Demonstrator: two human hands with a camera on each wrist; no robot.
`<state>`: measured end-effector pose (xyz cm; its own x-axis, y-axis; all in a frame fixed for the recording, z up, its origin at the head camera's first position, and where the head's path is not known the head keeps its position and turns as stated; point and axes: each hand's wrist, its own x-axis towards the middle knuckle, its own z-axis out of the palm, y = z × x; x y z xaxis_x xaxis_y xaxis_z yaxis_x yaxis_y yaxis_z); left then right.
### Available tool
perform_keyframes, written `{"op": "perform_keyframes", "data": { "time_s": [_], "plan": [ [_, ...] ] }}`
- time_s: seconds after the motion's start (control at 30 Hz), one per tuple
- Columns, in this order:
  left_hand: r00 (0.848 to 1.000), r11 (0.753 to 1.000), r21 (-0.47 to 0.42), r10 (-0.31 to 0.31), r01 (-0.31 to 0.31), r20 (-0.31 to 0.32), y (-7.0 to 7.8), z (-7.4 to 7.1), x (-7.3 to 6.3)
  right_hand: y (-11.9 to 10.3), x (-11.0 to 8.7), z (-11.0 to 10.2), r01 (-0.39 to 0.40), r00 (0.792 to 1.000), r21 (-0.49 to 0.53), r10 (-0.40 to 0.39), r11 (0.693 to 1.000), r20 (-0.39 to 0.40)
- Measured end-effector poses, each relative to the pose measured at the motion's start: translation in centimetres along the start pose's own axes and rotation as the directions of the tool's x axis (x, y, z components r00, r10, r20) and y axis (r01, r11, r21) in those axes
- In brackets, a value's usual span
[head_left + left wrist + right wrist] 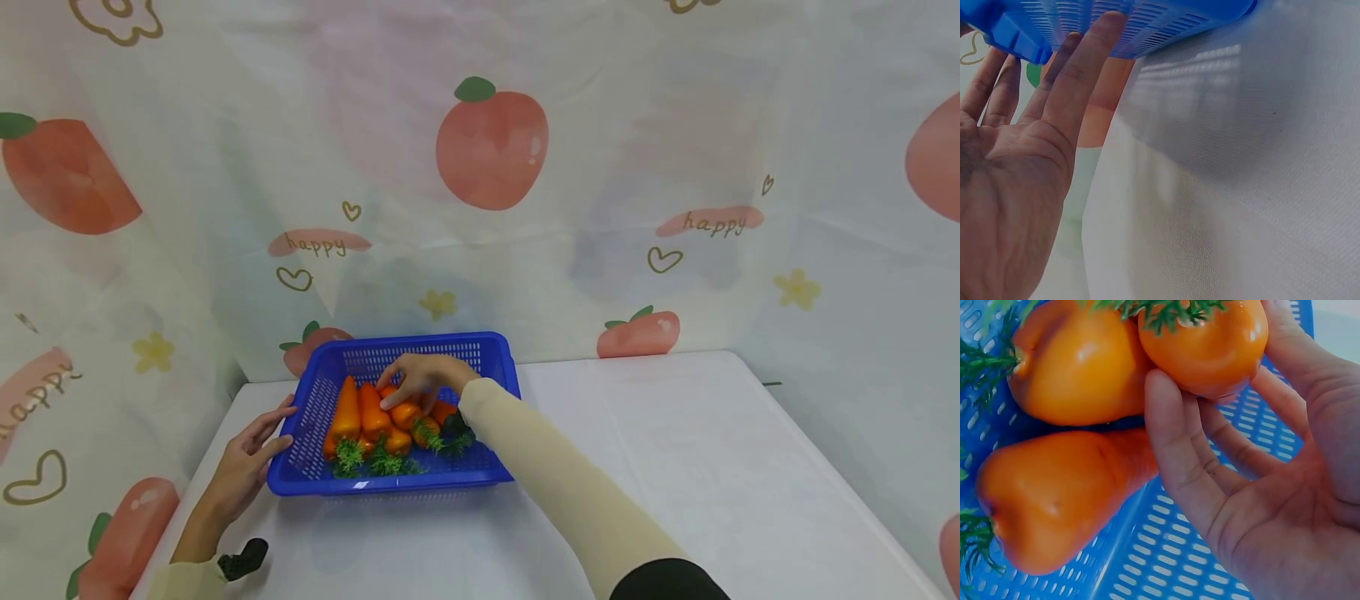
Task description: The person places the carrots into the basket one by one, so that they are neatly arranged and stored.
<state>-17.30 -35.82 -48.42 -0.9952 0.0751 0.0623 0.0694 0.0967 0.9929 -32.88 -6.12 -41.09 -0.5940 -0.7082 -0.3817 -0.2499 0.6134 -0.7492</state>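
A blue plastic basket [480,479] with slotted walls holds several glossy orange carrots [347,410] with green leafy tops. My right hand [423,375] reaches over the basket's far side, its fingers curled about one carrot [406,414]. In the right wrist view, fingertips lie against the underside of that rounded carrot [1210,353], with the thumb on its other side. Two more carrots [1054,500] lie beside those fingers. My left hand [238,471] touches the basket's left rim with thumb and extended fingers. The left wrist view shows straight fingers [1075,81] against the basket's underside [1166,25].
The basket stands on a white-covered table [660,450], near its back left. Behind and at the sides hangs a pale curtain [570,275] printed with fruit, hearts and flowers. Dark bands [243,560] circle both wrists or forearms.
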Motion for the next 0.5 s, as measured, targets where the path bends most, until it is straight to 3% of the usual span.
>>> {"op": "perform_keyframes", "data": {
  "time_s": [0.37, 0.5],
  "plan": [
    [1.0, 0.999, 0.036, -0.017, 0.016, 0.012, 0.6, 0.0, 0.0, -0.1, -0.6, 0.0, 0.0, 1.0, -0.033, 0.0, 0.999, 0.01],
    [0.999, 0.99, 0.14, -0.032, 0.026, 0.041, 1.6, -0.4, 0.0, -0.7, -1.2, -0.4, 0.012, 1.0, -0.159, -0.01, 0.987, 0.011]
  ]
}}
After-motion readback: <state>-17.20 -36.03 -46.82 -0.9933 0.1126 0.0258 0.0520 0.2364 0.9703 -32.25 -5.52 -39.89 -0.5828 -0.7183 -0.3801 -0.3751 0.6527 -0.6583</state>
